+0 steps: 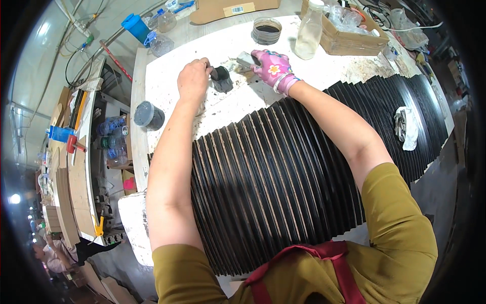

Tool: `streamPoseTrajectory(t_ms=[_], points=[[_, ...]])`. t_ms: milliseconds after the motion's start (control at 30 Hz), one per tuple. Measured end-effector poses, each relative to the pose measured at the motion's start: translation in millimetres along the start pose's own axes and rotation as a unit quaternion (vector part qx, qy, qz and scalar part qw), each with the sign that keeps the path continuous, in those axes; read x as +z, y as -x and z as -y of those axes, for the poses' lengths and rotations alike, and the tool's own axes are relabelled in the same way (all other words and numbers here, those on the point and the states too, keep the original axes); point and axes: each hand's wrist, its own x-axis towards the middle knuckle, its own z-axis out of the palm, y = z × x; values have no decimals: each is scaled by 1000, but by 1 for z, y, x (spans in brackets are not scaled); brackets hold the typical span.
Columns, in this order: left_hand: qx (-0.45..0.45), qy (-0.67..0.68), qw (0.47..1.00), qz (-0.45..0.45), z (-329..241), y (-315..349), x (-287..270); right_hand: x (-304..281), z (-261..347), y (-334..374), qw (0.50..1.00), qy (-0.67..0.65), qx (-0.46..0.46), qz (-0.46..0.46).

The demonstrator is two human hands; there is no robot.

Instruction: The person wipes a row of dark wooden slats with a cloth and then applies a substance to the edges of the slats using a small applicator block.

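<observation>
My bare left hand point(194, 78) is closed at the side of a small black cup-like thing point(220, 74), its fingertips pinched at the rim. A dark patch lies on the white tabletop just below the cup. To the right, my right hand point(273, 67) wears a pink flowered glove and grips a flat greyish scraper-like piece point(245, 60); its far end reaches a stained spot on the table. Under both forearms spreads a wide row of long black ridged strips point(263, 172), several with brown edges.
An open jar of dark liquid point(266, 31) and a clear bottle point(309, 31) stand at the back. A cardboard box point(354, 41) holds plastic items. A lidded grey tub point(149, 115) stands left. A crumpled white cloth point(406, 127) lies on the strips.
</observation>
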Motion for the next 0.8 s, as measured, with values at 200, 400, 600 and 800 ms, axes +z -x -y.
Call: streamPoseTrajectory(t_ms=[200, 400, 600, 800], points=[[-55, 57, 993, 85, -30, 5, -9, 11, -1, 4, 975, -217, 50, 10], [-131, 129, 976, 119, -1, 5, 8, 1, 22, -2, 887, -441, 115, 75], [-281, 417, 860, 92, 27, 17, 13, -1, 25, -3, 909, -392, 112, 83], [-311, 511, 800, 32, 28, 22, -6, -9, 51, 2, 970, -239, -1, 35]])
